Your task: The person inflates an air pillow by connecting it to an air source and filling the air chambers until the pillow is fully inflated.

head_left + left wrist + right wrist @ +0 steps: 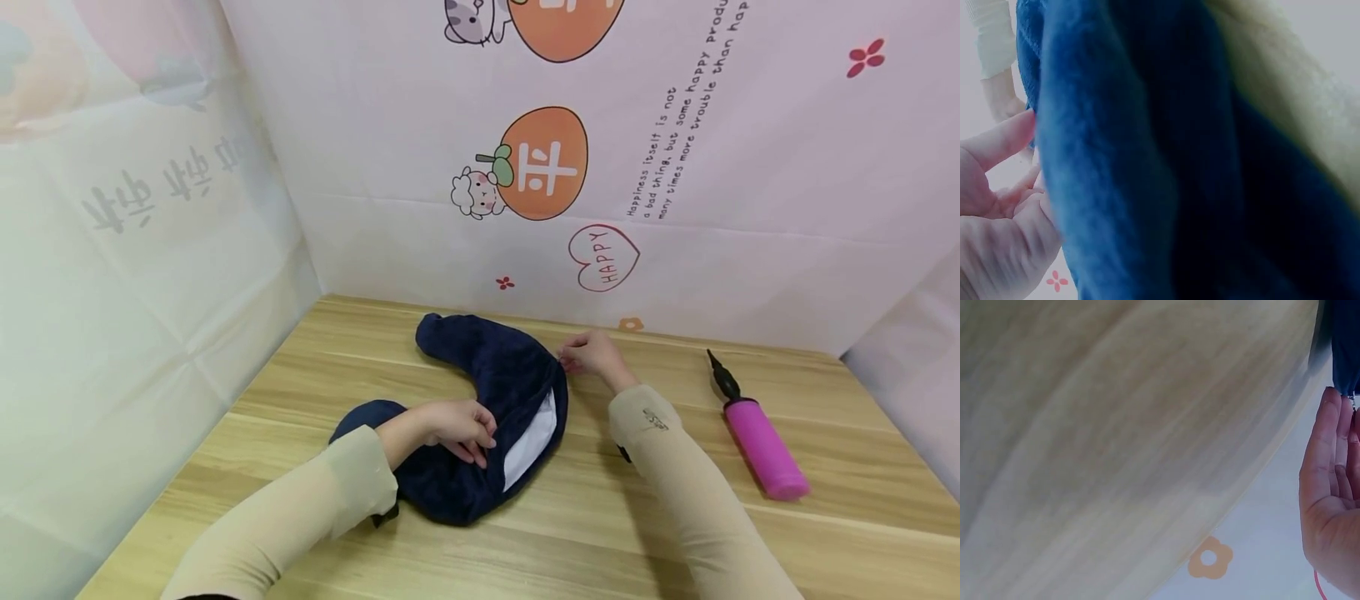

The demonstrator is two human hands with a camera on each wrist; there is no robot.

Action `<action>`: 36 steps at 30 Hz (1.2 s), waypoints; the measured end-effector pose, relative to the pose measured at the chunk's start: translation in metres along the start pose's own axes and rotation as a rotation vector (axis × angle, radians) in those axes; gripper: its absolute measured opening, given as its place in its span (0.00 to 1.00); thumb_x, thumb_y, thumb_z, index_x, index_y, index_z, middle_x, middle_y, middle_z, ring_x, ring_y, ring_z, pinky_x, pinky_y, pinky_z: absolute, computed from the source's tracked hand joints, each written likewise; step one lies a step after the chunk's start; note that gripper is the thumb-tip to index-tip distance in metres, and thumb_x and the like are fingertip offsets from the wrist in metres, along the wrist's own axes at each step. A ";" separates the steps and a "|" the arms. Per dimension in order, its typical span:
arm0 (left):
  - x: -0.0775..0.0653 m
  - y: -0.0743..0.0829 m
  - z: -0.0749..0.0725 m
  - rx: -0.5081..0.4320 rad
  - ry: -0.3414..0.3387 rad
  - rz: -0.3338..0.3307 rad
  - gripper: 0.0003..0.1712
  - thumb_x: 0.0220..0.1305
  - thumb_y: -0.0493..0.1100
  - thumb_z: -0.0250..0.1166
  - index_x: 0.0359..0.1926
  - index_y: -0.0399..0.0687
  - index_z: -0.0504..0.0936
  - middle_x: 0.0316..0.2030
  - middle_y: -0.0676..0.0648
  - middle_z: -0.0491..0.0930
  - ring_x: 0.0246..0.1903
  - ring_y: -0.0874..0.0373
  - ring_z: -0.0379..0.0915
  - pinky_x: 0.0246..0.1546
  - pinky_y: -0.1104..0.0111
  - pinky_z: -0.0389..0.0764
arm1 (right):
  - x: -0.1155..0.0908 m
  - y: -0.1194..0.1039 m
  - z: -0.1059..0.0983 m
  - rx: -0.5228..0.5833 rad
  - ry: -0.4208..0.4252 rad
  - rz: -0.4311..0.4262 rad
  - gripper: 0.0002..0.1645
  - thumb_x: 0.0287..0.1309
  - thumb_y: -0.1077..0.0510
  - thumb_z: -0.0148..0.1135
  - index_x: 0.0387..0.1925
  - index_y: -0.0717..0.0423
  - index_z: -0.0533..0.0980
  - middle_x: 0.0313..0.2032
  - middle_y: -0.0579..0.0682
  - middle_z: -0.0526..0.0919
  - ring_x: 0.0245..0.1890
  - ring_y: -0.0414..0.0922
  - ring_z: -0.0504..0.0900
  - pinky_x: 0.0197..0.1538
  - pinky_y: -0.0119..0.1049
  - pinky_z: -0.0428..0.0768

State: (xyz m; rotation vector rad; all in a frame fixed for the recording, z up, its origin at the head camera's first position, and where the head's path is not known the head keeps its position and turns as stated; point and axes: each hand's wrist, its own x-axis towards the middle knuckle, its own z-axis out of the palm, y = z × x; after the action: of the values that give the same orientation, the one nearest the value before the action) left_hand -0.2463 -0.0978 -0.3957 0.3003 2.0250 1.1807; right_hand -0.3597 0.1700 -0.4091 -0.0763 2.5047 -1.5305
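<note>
A navy plush U-shaped neck pillow [510,367] lies on the wooden table, its curved back to the right. Along that outer curve its zipper gapes, and a white lining or insert [531,442] shows through the slit. My left hand [457,427] pinches the fabric near the slit's lower end; in the left wrist view the blue plush covers part of the fingers. At the slit's upper end my right hand [592,357] pinches the small zipper pull, where a bit of metal zipper [1353,400] shows at the fingertips in the right wrist view.
A pink hand pump [767,450] with a black nozzle lies on the table [847,417] to the right, its nozzle facing the back. A printed white cloth [405,150] hangs along the back and sides of the table.
</note>
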 end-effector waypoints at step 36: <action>0.010 -0.003 0.003 -0.374 0.225 0.063 0.22 0.60 0.23 0.60 0.56 0.36 0.75 0.39 0.46 0.75 0.37 0.56 0.78 0.41 0.64 0.82 | -0.051 -0.004 0.000 -0.038 -0.258 -0.138 0.14 0.73 0.64 0.59 0.52 0.73 0.80 0.39 0.60 0.88 0.39 0.50 0.88 0.44 0.41 0.84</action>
State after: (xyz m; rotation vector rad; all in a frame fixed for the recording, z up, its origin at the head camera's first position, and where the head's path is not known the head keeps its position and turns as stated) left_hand -0.2507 -0.0919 -0.4040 0.0469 1.9396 1.6631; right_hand -0.3101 0.1756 -0.3982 -0.4322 2.3643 -1.4186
